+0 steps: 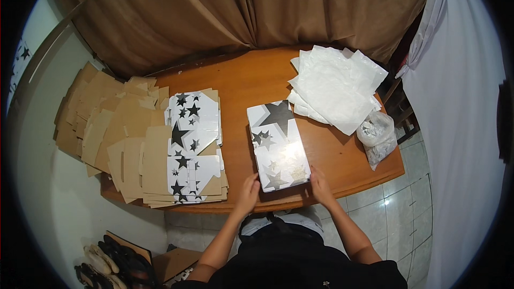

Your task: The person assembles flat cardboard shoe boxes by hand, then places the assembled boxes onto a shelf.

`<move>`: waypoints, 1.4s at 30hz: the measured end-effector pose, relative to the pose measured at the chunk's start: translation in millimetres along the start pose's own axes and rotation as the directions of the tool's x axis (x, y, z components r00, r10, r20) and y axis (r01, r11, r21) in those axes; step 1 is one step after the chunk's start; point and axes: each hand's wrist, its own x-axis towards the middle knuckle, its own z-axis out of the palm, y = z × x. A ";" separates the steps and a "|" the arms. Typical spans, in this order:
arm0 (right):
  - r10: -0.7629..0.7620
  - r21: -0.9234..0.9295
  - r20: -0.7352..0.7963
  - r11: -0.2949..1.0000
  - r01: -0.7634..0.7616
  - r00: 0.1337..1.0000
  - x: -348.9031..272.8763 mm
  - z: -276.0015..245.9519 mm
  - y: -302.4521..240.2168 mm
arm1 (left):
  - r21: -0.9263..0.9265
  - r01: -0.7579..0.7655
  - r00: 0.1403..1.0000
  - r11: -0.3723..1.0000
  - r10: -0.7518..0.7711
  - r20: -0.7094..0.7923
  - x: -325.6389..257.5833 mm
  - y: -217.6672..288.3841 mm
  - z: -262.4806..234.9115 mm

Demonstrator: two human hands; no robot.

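A closed rectangular box (277,144), silver-white with black and grey stars, lies flat on the wooden table (241,80), its long side running away from me. My left hand (248,191) rests at the box's near left corner, fingers against its edge. Touching the near right corner is my right hand (320,184). Neither hand lifts the box; it lies on the tabletop between them.
A spread pile of flat unfolded cardboard box blanks (134,139), brown and star-printed, covers the table's left part. White tissue sheets (336,88) lie at the back right, with a clear plastic bag (377,136) by the right edge. Brown curtain behind; shoes (110,265) on the floor.
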 end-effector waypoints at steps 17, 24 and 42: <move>-0.355 0.214 -0.086 0.906 0.365 0.931 43.5 -53.3 -106.2 | 0.540 -0.673 0.676 0.505 0.716 0.173 9.4 146.8 -12.5; -0.579 -0.557 0.410 0.453 0.696 0.705 19.7 -87.6 -116.0 | 0.738 -0.492 0.775 0.463 0.618 0.129 -36.2 145.2 13.6; -0.913 0.048 0.408 0.027 0.998 0.005 -78.6 -22.3 -279.7 | 0.887 0.379 0.748 0.261 0.478 -0.461 -337.3 235.6 -5.2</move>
